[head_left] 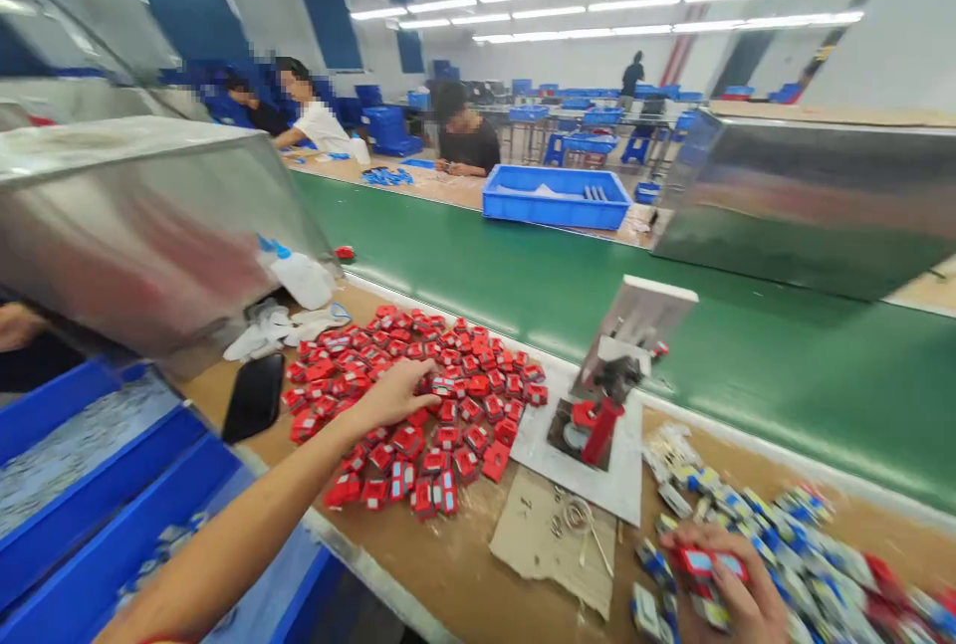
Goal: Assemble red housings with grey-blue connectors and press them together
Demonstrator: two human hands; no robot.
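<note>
A spread pile of small red plastic car-like shells (478,385), some with pale-blue windows, covers the middle of the bench. My left hand (403,390) reaches into it from the left, thumb and fingers apart at the red pieces; no firm grip shows. At the lower right, my right hand (736,589) grips a red shell (702,564) with pale-blue windows. Beneath and beside that hand lies a heap of white, blue and yellow parts (769,525). Between the hands stands a small press fixture (597,425) with a red piece in it.
A green conveyor belt (463,246) runs behind the bench. Left are a phone (255,395), a white bottle (303,276), gloves (261,330) and blue bins (186,485). Cardboard (538,535) with wire lies in front. Metal housings (807,196) flank the belt. Coworkers sit opposite; another hand (19,325) shows left.
</note>
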